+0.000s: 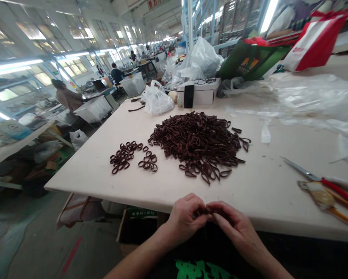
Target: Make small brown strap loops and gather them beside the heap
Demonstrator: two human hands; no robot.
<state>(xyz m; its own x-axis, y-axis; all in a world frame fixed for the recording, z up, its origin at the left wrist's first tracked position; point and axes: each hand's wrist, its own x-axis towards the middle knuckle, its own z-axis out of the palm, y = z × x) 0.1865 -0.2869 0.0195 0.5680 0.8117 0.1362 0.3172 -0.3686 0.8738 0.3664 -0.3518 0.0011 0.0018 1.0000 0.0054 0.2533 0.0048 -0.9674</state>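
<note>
At the near edge of the table, my left hand (188,213) and my right hand (232,223) meet fingertip to fingertip. Both are closed in a pinch on a small dark brown strip loop (203,211), mostly covered by the fingers. Just beyond them lies a large heap of dark brown strip loops (197,139), many teardrop-shaped with pinched ends. To its left are two smaller groups of rounder brown rings, a larger group (123,155) and a smaller group (148,162).
Scissors with red handles (316,177) and a yellow-handled cutting tool (319,195) lie at the right. A white box (203,93), a phone (188,97) and a tied plastic bag (158,99) stand behind the heap. Clear plastic sheeting (313,95) covers the far right.
</note>
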